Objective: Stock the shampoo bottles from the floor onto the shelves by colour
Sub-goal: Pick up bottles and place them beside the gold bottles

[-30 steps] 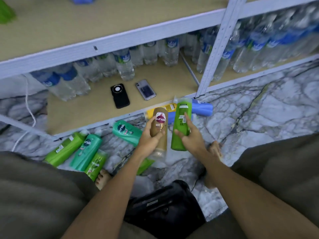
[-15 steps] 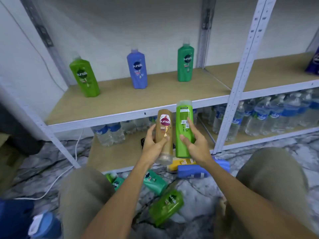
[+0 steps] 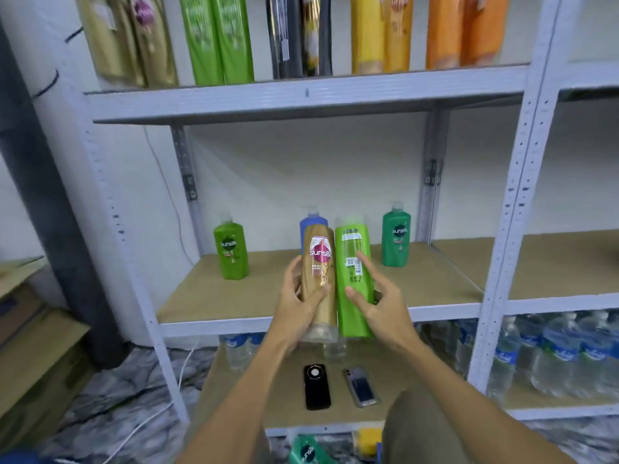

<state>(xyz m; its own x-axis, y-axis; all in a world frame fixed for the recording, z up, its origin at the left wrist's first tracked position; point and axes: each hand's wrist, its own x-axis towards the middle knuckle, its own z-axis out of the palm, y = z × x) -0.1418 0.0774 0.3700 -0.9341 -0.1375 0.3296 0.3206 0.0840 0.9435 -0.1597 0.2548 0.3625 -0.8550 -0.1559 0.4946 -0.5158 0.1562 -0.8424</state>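
Observation:
My left hand [image 3: 299, 308] grips a gold-brown shampoo bottle [image 3: 320, 262], held upright in front of the middle shelf [image 3: 261, 293]. Right beside it, my right hand [image 3: 378, 303] holds a light green bottle [image 3: 353, 279] with its back label facing me. On the middle shelf stand a light green bottle [image 3: 231, 251], a blue bottle [image 3: 313, 219] mostly hidden behind the gold one, and a dark green bottle [image 3: 396, 241]. The top shelf [image 3: 301, 95] carries gold, green, black, yellow and orange bottles in colour groups. A green bottle [image 3: 306, 452] and a yellow one [image 3: 368, 437] lie on the floor.
Two phones [image 3: 317, 386] [image 3: 360, 386] lie on the bottom shelf among rows of water bottles [image 3: 552, 356]. White metal uprights [image 3: 516, 202] split the shelving into bays. Cardboard boxes [image 3: 37, 356] sit at the left, and a white cable [image 3: 150, 416] runs over the marble floor.
I have raised both bottles from near the floor up to the middle shelf, and my view has tilted upward so the top shelf shows.

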